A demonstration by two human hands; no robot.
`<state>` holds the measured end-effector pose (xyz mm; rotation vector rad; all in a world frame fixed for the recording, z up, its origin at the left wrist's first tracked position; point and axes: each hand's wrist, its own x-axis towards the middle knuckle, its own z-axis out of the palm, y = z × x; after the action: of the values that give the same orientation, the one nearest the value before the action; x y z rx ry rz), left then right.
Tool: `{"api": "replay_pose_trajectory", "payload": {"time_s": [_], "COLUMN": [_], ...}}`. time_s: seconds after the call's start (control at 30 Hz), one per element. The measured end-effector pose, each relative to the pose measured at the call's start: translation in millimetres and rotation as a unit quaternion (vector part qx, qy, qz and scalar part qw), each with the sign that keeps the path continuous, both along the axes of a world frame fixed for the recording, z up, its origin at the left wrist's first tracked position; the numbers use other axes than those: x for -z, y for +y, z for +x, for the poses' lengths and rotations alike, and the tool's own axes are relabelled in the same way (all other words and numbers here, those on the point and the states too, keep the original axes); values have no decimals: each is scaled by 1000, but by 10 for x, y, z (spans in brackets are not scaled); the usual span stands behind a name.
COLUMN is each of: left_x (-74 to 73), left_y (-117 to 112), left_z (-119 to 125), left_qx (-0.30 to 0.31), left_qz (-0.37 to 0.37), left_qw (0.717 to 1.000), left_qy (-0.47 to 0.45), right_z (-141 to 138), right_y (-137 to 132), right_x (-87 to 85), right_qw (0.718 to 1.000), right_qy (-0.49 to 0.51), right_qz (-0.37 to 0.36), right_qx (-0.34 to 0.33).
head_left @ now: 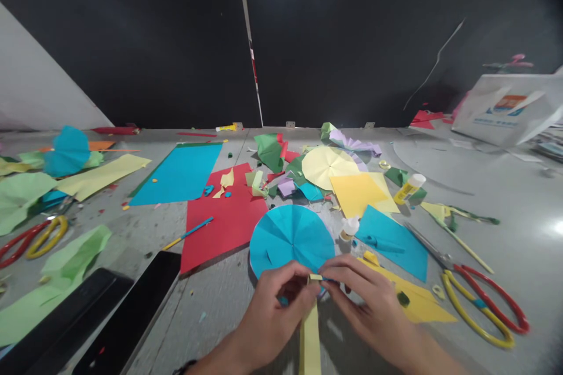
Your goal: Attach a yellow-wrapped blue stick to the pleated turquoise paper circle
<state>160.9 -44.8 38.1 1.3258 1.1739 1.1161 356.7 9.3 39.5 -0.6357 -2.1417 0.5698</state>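
Left hand: the left hand [279,307] pinches the upper end of a pale yellow strip [310,340] between thumb and fingers.
Right hand: the right hand [373,302] has thumb and fingers drawn together just beside the strip's end; whether they grip it cannot be told.
Strip: pale yellow paper, its upper end folded into a small flap between the hands, its length running down to the lower edge of the view.
Blue disc: a pleated blue disc [292,240] with creases radiating from its centre, lying just beyond the hands, which overlap its near edge.
Glue: a small white bottle [349,228] stands just right of the disc; farther right, near the paper scraps, is a yellow glue stick [410,188] with a white cap.
Right-hand scissors: red-and-yellow-handled scissors [479,303], blades beside a blue sheet [391,240].
Left-hand scissors: a second pair of scissors [51,218], at the far left, handles likewise red and yellow.
Sheets: a red sheet [229,228] left of the disc, with a blue-and-yellow stick [188,232] reaching over its edge; a larger blue rectangle [180,173] behind it.
Pale disc: a cream pleated disc [328,167] beyond the blue one, partly covered by a yellow sheet [358,193].
Lower left: two dark, flat, oblong objects [132,310] side by side on the grey tabletop [197,304].
Background: black panels [329,41]; a white bag [505,111] at right.
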Motion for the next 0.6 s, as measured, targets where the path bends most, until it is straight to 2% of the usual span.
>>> {"api": "replay_pose_trajectory", "payload": {"time_s": [0.2, 0.33, 0.53, 0.6], "left_x": [-32, -50, 39, 81], "left_y": [3, 2, -23, -35], "left_z": [2, -13, 18, 43], "left_qx": [-15, -23, 38, 53], "left_qz": [21, 48, 123, 138], "left_qw": [999, 995, 970, 964], "left_qy": [29, 84, 206, 219], "right_z": [2, 1, 65, 80], "right_y": [-24, -25, 98, 137], "right_x": [-59, -76, -22, -7], "right_qw": [1000, 1000, 995, 994], "right_qy": [-10, -11, -7, -16], "right_qz": [-1, 8, 27, 28], "right_qx": [4, 11, 93, 102]}}
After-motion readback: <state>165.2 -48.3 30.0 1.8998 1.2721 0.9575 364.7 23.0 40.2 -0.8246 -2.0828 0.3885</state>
